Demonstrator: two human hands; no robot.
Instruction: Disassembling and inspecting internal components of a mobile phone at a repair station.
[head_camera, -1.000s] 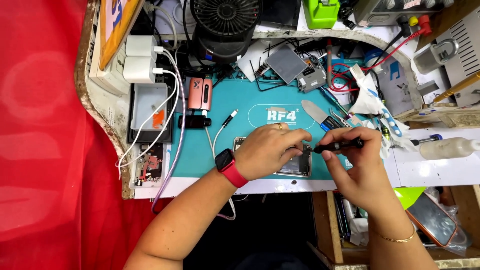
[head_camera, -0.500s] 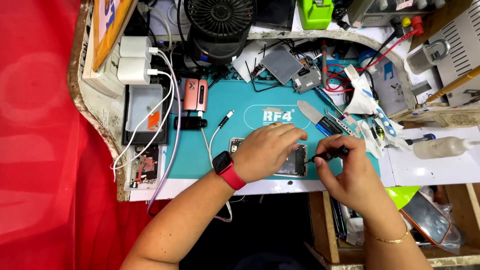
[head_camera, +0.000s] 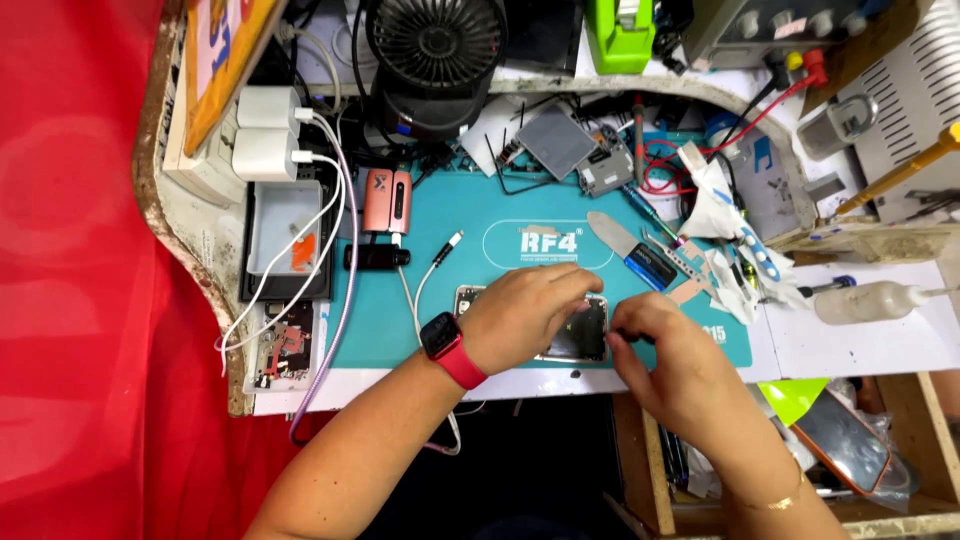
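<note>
An opened phone (head_camera: 583, 338) with a silver frame lies on the teal work mat (head_camera: 440, 300) near the bench's front edge. My left hand (head_camera: 525, 312), with a red-strapped watch (head_camera: 447, 341) on the wrist, rests over the phone's left half and holds it down. My right hand (head_camera: 672, 362) is beside the phone, its fingertips pinched at the right edge. No tool shows in that hand; the fingers hide whatever is between them.
A flat blade tool with a blue handle (head_camera: 632, 252) and a pink device (head_camera: 386, 199) lie on the mat. A black fan (head_camera: 436, 50) stands behind, white chargers (head_camera: 264, 132) and a black tray (head_camera: 285, 235) at left, a squeeze bottle (head_camera: 872, 300) at right.
The black screwdriver that my right hand held over the phone is no longer visible. The right hand has drawn in to the phone's right edge. My left hand stays on the phone.
</note>
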